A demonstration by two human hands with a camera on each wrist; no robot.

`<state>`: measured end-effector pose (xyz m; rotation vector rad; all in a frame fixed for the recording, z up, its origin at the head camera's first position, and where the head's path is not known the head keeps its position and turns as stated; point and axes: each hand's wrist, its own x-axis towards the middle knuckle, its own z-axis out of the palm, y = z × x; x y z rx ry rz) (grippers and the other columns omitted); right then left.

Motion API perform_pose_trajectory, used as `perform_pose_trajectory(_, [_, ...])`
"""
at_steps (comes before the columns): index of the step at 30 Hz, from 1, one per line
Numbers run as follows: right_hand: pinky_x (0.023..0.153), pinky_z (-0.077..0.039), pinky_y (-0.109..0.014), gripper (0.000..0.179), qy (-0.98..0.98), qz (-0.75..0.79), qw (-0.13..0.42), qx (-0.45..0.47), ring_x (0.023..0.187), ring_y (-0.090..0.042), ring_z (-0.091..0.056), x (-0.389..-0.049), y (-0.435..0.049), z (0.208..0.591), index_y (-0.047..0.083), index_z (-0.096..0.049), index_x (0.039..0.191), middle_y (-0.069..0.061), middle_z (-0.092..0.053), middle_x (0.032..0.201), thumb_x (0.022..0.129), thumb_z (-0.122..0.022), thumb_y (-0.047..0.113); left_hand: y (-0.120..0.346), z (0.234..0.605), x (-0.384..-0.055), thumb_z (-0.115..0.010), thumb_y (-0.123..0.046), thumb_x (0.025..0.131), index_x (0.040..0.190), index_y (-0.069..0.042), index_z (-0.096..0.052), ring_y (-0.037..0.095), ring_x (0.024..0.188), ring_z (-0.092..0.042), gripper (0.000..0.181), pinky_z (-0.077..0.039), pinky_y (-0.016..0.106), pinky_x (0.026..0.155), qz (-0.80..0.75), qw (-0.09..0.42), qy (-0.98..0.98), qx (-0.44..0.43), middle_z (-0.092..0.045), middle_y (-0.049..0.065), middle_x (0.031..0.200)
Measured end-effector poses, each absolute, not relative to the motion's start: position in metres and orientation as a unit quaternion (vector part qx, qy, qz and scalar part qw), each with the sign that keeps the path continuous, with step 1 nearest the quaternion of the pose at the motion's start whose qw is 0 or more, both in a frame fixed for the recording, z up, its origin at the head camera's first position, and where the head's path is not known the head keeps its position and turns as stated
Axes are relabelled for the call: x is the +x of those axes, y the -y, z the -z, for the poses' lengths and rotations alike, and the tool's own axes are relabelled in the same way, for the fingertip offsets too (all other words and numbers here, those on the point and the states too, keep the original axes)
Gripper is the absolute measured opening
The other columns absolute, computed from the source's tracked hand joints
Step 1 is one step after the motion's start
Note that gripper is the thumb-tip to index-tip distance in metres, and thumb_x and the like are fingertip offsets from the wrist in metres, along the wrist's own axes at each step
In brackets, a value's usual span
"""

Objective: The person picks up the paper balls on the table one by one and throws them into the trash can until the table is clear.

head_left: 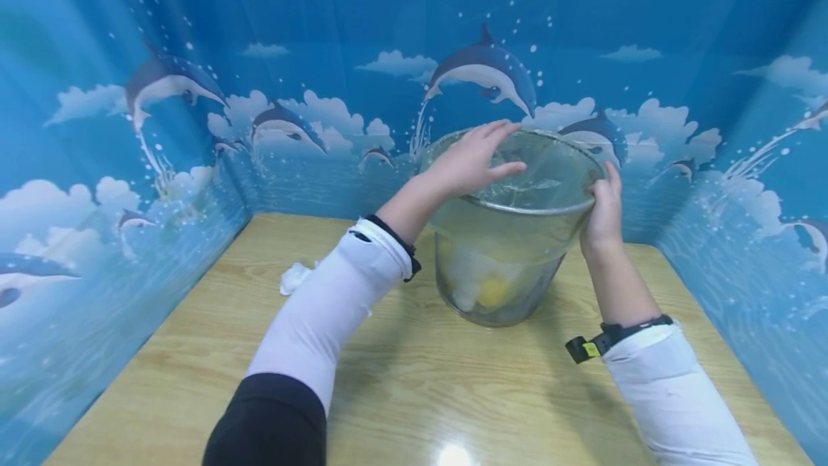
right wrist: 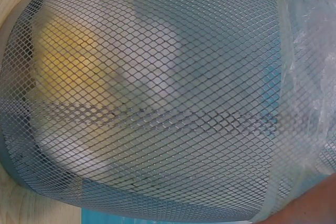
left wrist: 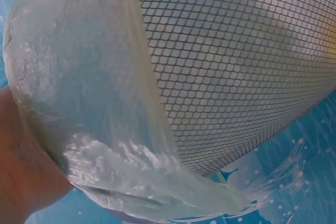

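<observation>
A silver mesh wastebasket (head_left: pixel 533 286) stands toward the back of the table, tilted slightly. A pale, see-through bin liner (head_left: pixel 507 232) lines it and folds down over the rim outside. My left hand (head_left: pixel 475 160) lies at the rim's left side, fingers extended and thumb apart, pointing over the opening. At the right side of the rim, my right hand (head_left: pixel 604 211) grips the edge with the liner. Through the mesh, a blurred yellow item (right wrist: pixel 68 51) and whitish items (right wrist: pixel 157 51) show near the bottom; their kind is unclear.
A crumpled white tissue (head_left: pixel 295 279) lies on the wooden table (head_left: pixel 414 380), left of the wastebasket and beside my left forearm. Blue dolphin-print curtains (head_left: pixel 336 42) enclose the table at the back and both sides.
</observation>
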<state>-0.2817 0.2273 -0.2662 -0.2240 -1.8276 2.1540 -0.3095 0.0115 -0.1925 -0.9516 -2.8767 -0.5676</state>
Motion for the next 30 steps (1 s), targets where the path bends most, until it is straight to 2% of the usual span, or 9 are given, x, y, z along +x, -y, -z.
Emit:
perform_pose_trajectory(8, [0.107, -0.020, -0.023, 0.069, 0.633, -0.755, 0.155, -0.071, 0.140, -0.012, -0.015, -0.281, -0.227, 0.267, 0.028, -0.007, 0.156, 0.006, 0.007, 0.163, 0.092, -0.026, 0.016, -0.005, 0.196, -0.309, -0.042, -0.057, 0.096, 0.156, -0.031, -0.009, 0.017, 0.151, -0.003, 0.073, -0.010, 0.042, 0.123, 0.181, 0.041, 0.935, -0.303, -0.006, -0.005, 0.164])
perform_pose_trajectory(17, [0.106, -0.021, -0.022, 0.069, 0.633, -0.755, 0.155, -0.070, 0.138, -0.012, -0.016, -0.282, -0.227, 0.266, 0.027, -0.007, 0.156, 0.006, 0.007, 0.163, 0.091, -0.026, 0.015, 0.011, 0.195, -0.306, -0.040, -0.057, 0.097, 0.156, -0.032, -0.015, 0.018, 0.151, -0.007, 0.068, -0.010, 0.044, 0.122, 0.204, 0.080, 0.943, -0.251, -0.011, -0.004, 0.164])
perform_pose_trajectory(25, [0.112, -0.018, -0.023, 0.069, 0.633, -0.755, 0.156, -0.072, 0.141, -0.011, -0.013, -0.282, -0.228, 0.265, 0.028, -0.007, 0.156, 0.007, 0.007, 0.163, 0.091, -0.027, 0.016, 0.039, 0.199, -0.301, -0.042, -0.054, 0.097, 0.156, -0.031, -0.017, 0.022, 0.151, -0.007, 0.068, -0.010, 0.050, 0.121, 0.242, 0.111, 0.936, -0.231, -0.012, -0.002, 0.163])
perform_pose_trajectory(30, [0.111, -0.020, -0.023, 0.069, 0.630, -0.757, 0.156, -0.070, 0.140, -0.012, -0.015, -0.282, -0.227, 0.266, 0.027, -0.007, 0.156, 0.006, 0.007, 0.163, 0.091, -0.027, 0.015, 0.065, 0.213, -0.294, -0.045, -0.053, 0.097, 0.155, -0.030, -0.019, 0.023, 0.151, -0.006, 0.067, -0.010, 0.053, 0.120, 0.277, 0.131, 0.929, -0.209, -0.013, -0.002, 0.163])
